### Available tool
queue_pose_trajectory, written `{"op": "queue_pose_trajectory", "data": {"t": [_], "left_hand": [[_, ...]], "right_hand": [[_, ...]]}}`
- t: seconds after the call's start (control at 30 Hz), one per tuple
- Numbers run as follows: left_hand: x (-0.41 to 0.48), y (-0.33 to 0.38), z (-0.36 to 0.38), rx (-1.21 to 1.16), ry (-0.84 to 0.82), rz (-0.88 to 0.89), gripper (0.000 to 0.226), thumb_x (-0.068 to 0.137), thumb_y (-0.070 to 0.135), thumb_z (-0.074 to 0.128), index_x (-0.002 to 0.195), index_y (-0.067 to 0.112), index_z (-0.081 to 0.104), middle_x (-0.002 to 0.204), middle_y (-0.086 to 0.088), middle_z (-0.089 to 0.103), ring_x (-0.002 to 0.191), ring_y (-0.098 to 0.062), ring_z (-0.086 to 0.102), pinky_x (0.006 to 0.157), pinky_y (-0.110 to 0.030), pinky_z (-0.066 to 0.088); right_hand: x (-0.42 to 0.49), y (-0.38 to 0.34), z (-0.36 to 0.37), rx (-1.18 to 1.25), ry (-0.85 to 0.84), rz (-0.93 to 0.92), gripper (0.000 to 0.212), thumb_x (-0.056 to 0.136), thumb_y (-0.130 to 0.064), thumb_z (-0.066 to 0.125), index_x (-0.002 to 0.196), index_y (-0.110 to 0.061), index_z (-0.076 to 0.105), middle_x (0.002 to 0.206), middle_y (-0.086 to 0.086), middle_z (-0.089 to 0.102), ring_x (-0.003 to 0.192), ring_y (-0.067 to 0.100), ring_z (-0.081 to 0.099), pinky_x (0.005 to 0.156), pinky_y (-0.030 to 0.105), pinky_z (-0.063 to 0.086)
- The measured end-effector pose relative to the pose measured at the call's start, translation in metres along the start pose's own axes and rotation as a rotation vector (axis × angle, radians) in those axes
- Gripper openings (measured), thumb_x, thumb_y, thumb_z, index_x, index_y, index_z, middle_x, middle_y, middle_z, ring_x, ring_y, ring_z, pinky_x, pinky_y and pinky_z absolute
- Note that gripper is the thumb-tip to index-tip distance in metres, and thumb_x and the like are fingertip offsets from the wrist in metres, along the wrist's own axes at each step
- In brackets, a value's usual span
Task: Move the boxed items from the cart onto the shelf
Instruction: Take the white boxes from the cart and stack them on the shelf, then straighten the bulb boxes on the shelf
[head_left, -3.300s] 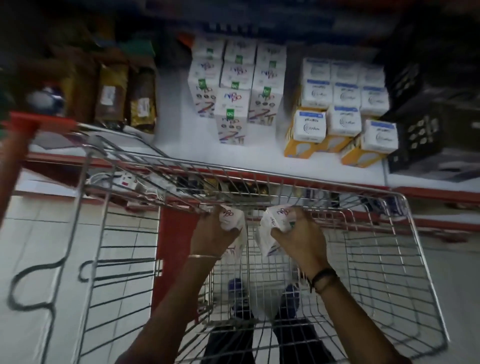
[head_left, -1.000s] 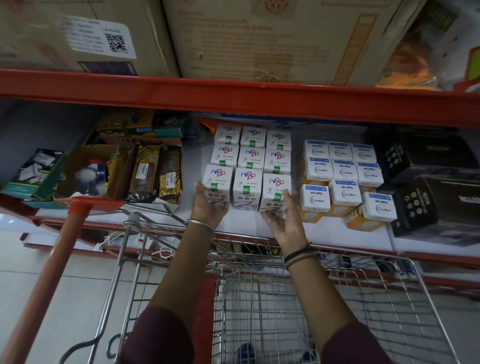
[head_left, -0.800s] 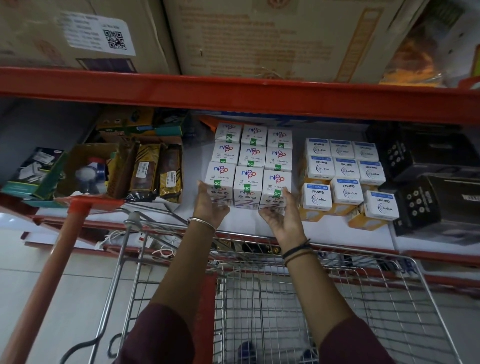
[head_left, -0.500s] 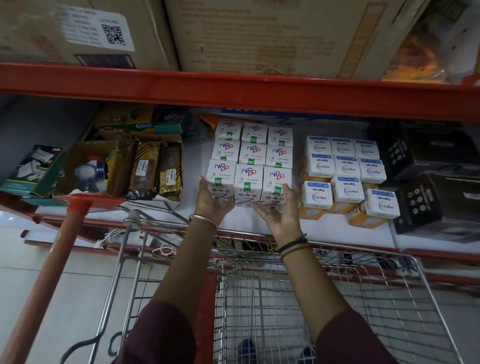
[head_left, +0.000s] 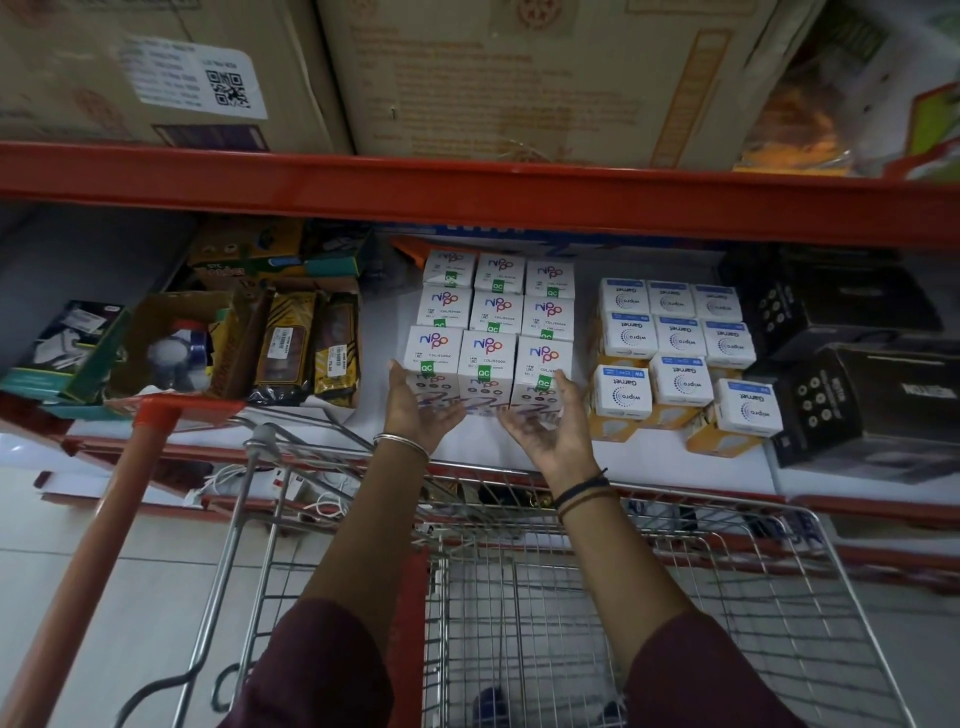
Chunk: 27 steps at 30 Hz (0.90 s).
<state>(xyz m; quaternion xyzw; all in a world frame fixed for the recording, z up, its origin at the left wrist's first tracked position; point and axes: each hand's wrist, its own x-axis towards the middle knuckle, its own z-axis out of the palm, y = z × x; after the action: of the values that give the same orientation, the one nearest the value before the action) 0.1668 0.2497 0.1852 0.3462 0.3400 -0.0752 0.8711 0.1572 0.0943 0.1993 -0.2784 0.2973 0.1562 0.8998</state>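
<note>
Centre of the frame: a block of white Nippo boxes (head_left: 488, 332) on the white shelf (head_left: 384, 353), three across and three deep, packed side to side. Printed tops facing up toward the camera, logos reading upright, green QC stickers at the near edges; long axis of each box seemingly vertical, the front faces running down out of sight behind the hands. Rows aligned square with the shelf's front edge.

Left hand (head_left: 418, 410) at the near left corner of the block — palm turned inward, fingers loosely spread, thumb up against the side of the front-left box (head_left: 434, 353). Right hand (head_left: 550, 426) mirrored at the near right corner, palm inward, fingers half-open, fingertips against the front-right box (head_left: 543, 361). Neither closed around anything; both cupped flat at the front row, bracketing it. Bangle on the left wrist, dark bands on the right.

Right of centre: white-and-blue Wipro boxes (head_left: 675, 343), stacked less evenly, just beside the Nippo block. Further right, black boxes (head_left: 831, 384). Left of centre, dark wrapped packets (head_left: 306, 343) standing on end.

Lower half of the frame: wire cart (head_left: 727, 597) below the forearms — no boxes visible inside it. Upper frame: red shelf beam (head_left: 467, 192) with brown cartons (head_left: 519, 78) above.
</note>
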Motion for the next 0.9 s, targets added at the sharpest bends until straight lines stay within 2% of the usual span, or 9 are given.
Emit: {"op": "queue_pose_trajectory", "data": {"t": [0.2,0.33,0.43,0.5,0.6,0.7,0.77,0.83,0.9], "left_hand": [[-0.003,0.004,-0.004,0.081,0.039,-0.045,0.075,0.083,0.068,0.034,0.132,0.012,0.037,0.144,-0.021,0.038,0.122,-0.037,0.048,0.098,-0.053,0.037],[-0.008,0.007,-0.005,0.072,0.046,-0.066,0.071,0.083,0.069,0.033,0.128,0.014,0.038,0.147,-0.019,0.035,0.125,-0.036,0.044,0.095,-0.055,0.037],[-0.016,0.002,-0.003,-0.043,0.150,-0.045,0.078,0.086,0.065,0.029,0.144,0.013,0.018,0.154,-0.016,0.021,0.139,-0.035,0.028,0.109,-0.054,0.029],[-0.024,-0.005,-0.006,-0.119,0.258,0.022,0.071,0.091,0.056,0.029,0.146,0.013,0.016,0.154,-0.014,0.023,0.138,-0.033,0.030,0.109,-0.048,0.031],[-0.039,-0.034,0.010,-0.110,0.335,0.137,0.050,0.096,0.034,0.032,0.139,0.008,0.034,0.146,-0.013,0.041,0.130,-0.030,0.044,0.099,-0.040,0.039],[-0.080,-0.106,0.089,0.009,0.038,-0.045,0.041,0.095,0.027,0.041,0.125,0.001,0.045,0.140,-0.025,0.042,0.118,-0.032,0.052,0.094,-0.040,0.044],[-0.083,-0.126,0.102,0.066,-0.096,-0.161,0.033,0.092,0.030,0.047,0.106,0.000,0.050,0.131,-0.038,0.033,0.093,-0.027,0.055,0.082,-0.037,0.047],[-0.080,-0.133,0.111,0.074,-0.081,-0.226,0.034,0.092,0.030,0.050,0.114,0.004,0.047,0.122,-0.024,0.036,0.092,-0.030,0.050,0.086,-0.041,0.045],[-0.072,-0.134,0.112,0.059,-0.042,-0.204,0.032,0.092,0.028,0.051,0.117,0.009,0.043,0.121,-0.015,0.037,0.097,-0.030,0.048,0.087,-0.042,0.046]], "right_hand": [[-0.009,-0.005,-0.001,-0.054,0.014,0.041,0.016,0.088,-0.032,0.059,0.088,-0.016,0.057,0.098,0.014,0.056,0.113,0.036,0.054,0.109,0.053,0.037],[-0.010,-0.008,-0.005,-0.134,0.005,0.033,0.017,0.088,-0.035,0.059,0.090,-0.019,0.058,0.098,0.011,0.056,0.097,0.029,0.059,0.109,0.052,0.037],[-0.011,-0.008,-0.013,-0.176,0.029,0.025,0.028,0.087,-0.038,0.059,0.105,-0.017,0.054,0.134,0.017,0.048,0.117,0.036,0.054,0.108,0.050,0.039],[-0.016,-0.003,-0.028,-0.164,0.071,0.015,0.052,0.087,-0.041,0.058,0.128,-0.014,0.044,0.147,0.022,0.035,0.128,0.037,0.048,0.103,0.045,0.046],[-0.035,-0.014,-0.060,-0.143,0.127,-0.066,0.057,0.085,-0.043,0.059,0.130,-0.011,0.045,0.133,0.018,0.049,0.108,0.024,0.061,0.080,0.029,0.057],[-0.061,-0.092,-0.131,-0.002,0.254,-0.262,0.045,0.091,-0.039,0.053,0.126,-0.011,0.045,0.121,0.013,0.055,0.099,0.017,0.060,0.074,0.022,0.058],[-0.065,-0.111,-0.144,0.066,0.303,-0.284,0.036,0.092,-0.039,0.051,0.116,-0.013,0.047,0.123,0.013,0.051,0.099,0.016,0.058,0.078,0.022,0.056],[-0.059,-0.120,-0.148,0.075,0.338,-0.284,0.044,0.088,-0.044,0.055,0.117,-0.013,0.045,0.120,0.012,0.049,0.094,0.015,0.056,0.088,0.027,0.054],[-0.053,-0.124,-0.141,0.024,0.292,-0.314,0.064,0.067,-0.059,0.071,0.112,-0.020,0.045,0.115,0.011,0.049,0.090,0.015,0.055,0.089,0.030,0.051]]}}
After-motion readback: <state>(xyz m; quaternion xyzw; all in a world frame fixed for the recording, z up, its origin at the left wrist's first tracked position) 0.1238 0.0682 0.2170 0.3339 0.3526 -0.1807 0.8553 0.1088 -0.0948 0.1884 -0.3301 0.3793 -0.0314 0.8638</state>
